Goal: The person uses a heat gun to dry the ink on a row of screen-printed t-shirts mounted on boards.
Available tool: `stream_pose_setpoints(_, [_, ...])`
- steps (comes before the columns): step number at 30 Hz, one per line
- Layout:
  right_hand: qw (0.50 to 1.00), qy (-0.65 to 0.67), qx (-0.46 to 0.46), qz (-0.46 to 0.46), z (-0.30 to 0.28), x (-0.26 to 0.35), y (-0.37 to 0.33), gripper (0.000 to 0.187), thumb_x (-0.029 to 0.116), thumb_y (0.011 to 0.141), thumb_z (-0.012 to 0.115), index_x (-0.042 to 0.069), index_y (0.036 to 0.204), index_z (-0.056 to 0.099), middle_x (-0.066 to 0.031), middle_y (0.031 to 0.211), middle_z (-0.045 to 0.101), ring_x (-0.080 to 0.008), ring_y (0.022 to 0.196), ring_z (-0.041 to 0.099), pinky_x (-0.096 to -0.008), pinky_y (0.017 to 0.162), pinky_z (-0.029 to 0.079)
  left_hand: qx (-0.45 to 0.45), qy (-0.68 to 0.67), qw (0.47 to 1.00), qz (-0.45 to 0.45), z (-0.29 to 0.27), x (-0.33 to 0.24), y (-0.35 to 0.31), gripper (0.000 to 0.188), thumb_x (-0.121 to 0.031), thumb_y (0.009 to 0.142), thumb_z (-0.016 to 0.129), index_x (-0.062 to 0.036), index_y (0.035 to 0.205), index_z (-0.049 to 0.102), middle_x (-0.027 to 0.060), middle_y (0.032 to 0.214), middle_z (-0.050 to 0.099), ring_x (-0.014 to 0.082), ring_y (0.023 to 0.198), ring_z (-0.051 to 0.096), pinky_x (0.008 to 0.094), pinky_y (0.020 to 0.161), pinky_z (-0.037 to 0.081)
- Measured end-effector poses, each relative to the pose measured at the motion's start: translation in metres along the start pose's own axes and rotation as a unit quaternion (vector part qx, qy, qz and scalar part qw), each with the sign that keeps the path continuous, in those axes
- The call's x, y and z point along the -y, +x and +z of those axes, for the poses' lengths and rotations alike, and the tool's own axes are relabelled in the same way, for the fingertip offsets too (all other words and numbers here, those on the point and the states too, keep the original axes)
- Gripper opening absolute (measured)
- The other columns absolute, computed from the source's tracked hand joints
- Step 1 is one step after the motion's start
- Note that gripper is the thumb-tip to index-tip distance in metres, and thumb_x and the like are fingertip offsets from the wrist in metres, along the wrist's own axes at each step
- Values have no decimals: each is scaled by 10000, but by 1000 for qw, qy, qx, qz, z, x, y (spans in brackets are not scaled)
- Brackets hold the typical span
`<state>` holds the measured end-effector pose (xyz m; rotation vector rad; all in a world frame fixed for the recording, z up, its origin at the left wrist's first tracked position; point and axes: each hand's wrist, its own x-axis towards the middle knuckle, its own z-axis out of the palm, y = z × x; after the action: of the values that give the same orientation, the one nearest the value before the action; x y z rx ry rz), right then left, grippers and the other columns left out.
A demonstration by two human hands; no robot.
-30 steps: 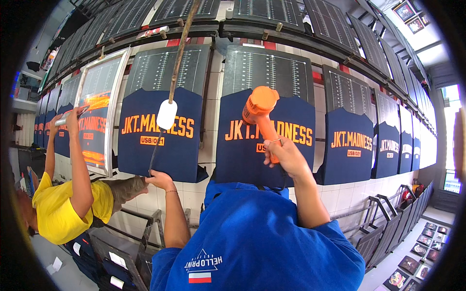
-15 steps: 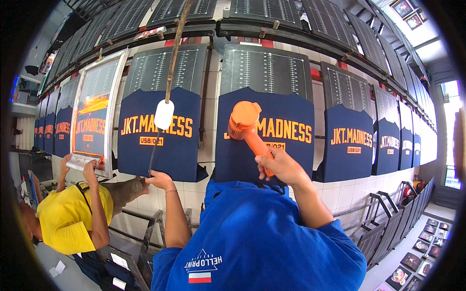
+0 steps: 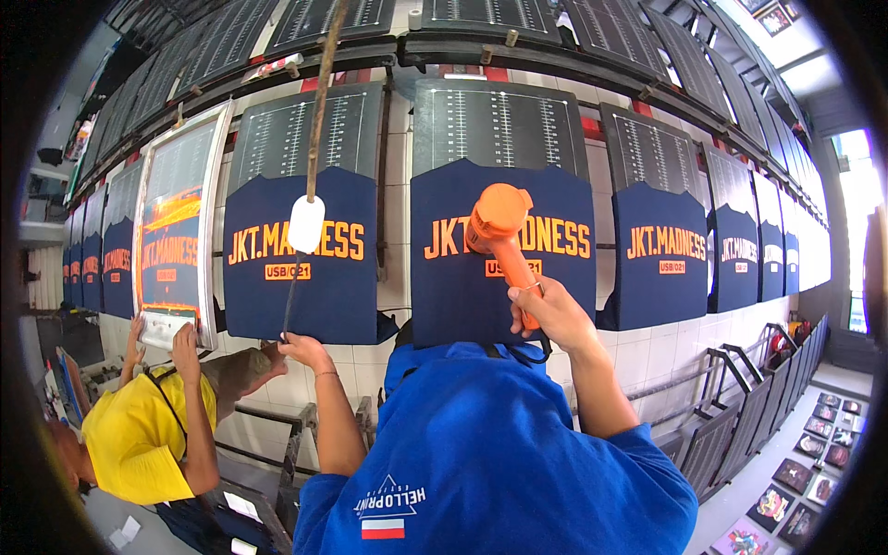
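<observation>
The orange heat gun (image 3: 503,217), above the navy shirt (image 3: 453,305), has its long axis slanting forward-left from the nearer right hand (image 3: 560,314), whose grip wraps it, while the left hand (image 3: 307,352) pinches a black cord (image 3: 291,296).

You are working in a screen-printing workshop: printed navy shirts (image 3: 659,254) are lying on rows of ruled black boards (image 3: 499,129), and a co-worker (image 3: 139,437) is handling a metal-framed screen (image 3: 176,222) smeared with orange ink (image 3: 178,199).

White tiled floor (image 3: 638,365), bright window (image 3: 856,185) at right, seemingly grey wall (image 3: 820,118) alongside
</observation>
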<state>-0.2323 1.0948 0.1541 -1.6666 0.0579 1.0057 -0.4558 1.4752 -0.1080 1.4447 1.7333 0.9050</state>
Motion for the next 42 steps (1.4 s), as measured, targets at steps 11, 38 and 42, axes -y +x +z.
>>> stream_pose_setpoints(11, [996, 61, -46, 37, -8, -10, -32, 253, 262, 948, 618, 17, 957, 557, -26, 707, 588, -100, 575, 603, -218, 488, 469, -58, 126, 986, 97, -9, -10, 67, 482, -247, 1017, 434, 87, 1364, 410, 318, 1371, 366, 434, 1274, 384, 488, 1028, 367])
stream_pose_setpoints(38, [990, 81, -115, 1, -4, -29, -45, 270, 284, 950, 610, 20, 979, 562, -25, 688, 596, -110, 588, 621, -225, 504, 485, -69, 169, 979, 86, 5, -22, 59, 495, -248, 980, 497, 52, 1363, 408, 307, 1399, 321, 442, 1274, 386, 508, 1035, 366])
stream_pose_setpoints(42, [989, 76, -123, -3, -3, -34, -44, 287, 291, 945, 623, 12, 989, 572, -23, 704, 600, -100, 587, 619, -217, 493, 484, -77, 171, 978, 96, 5, -21, 59, 488, -244, 974, 505, 45, 1357, 417, 303, 1396, 322, 433, 1268, 394, 495, 1033, 367])
